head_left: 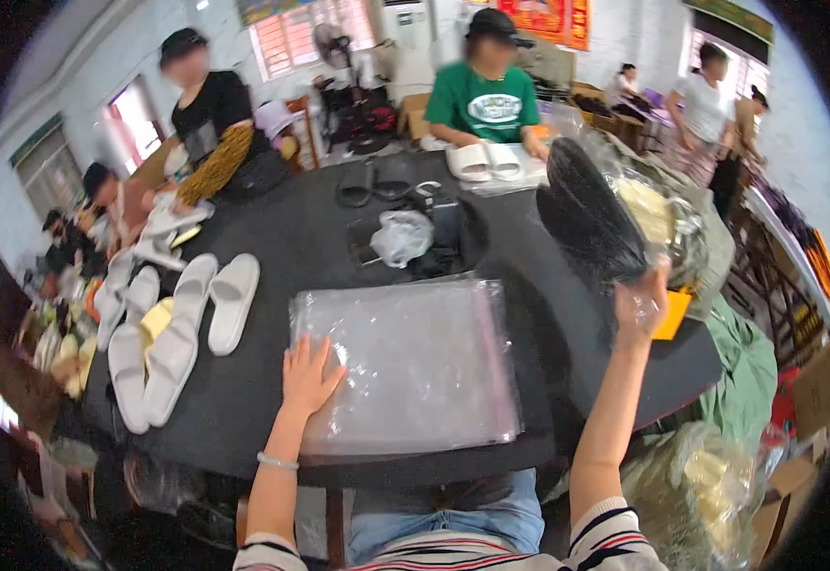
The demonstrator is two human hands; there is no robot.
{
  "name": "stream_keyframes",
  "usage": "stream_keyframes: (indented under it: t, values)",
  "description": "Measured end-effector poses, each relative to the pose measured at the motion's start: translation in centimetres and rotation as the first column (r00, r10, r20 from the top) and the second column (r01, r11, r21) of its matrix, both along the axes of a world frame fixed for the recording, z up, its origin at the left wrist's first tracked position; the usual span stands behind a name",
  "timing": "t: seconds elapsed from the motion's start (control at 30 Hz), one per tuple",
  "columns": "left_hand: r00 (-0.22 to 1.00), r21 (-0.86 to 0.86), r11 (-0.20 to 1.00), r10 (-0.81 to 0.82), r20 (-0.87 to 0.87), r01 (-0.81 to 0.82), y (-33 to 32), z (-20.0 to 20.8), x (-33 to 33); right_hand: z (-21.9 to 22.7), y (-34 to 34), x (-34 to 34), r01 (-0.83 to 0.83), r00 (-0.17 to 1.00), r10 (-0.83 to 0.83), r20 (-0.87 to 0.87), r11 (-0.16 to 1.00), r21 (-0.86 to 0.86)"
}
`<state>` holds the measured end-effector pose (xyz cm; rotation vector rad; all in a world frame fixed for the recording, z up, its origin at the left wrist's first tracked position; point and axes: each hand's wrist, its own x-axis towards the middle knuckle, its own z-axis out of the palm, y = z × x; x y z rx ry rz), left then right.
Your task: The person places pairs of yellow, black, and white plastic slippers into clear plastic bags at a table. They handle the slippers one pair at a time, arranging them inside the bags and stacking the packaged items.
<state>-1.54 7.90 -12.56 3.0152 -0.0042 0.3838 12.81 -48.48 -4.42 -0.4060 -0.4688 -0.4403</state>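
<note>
Bags (415, 371), flat | left hand (310, 378) spread atop | right hand (642, 303) gripping black footwear (591, 205) | sack (658, 490): yellowish items (712, 476)

Workshop: workers (484, 107), black table (286, 214), white slippers (232, 314), plastic bags (405, 376)

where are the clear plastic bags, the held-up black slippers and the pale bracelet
Clear plastic bags (405, 366), head view: middle of the top bag.
Held-up black slippers (594, 198), head view: middle of the upper slipper.
Pale bracelet (278, 463), head view: front of the band.
</note>
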Motion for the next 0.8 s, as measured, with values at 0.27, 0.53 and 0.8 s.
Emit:
stream_keyframes:
  t: [0.27,0.53,0.8]
  values:
    - [0.999,-0.007,1.000,0.019,-0.030,-0.019,0.1,0.7,-0.6,6.4,13.8,-4.7,0.029,0.738,0.660,0.144,0.182,-0.983]
    - [1.000,0.235,0.971,-0.025,-0.019,0.029,3.7,-3.4,-0.3,2.9,18.4,-4.3,-0.058,0.701,0.607,-0.375,-0.476,-0.878]
    - [0.980,-0.154,0.988,0.040,0.195,-0.010,3.6,-1.2,-1.3,-0.8,15.0,-1.0,-0.470,0.800,0.199,-0.567,-0.380,-0.797]
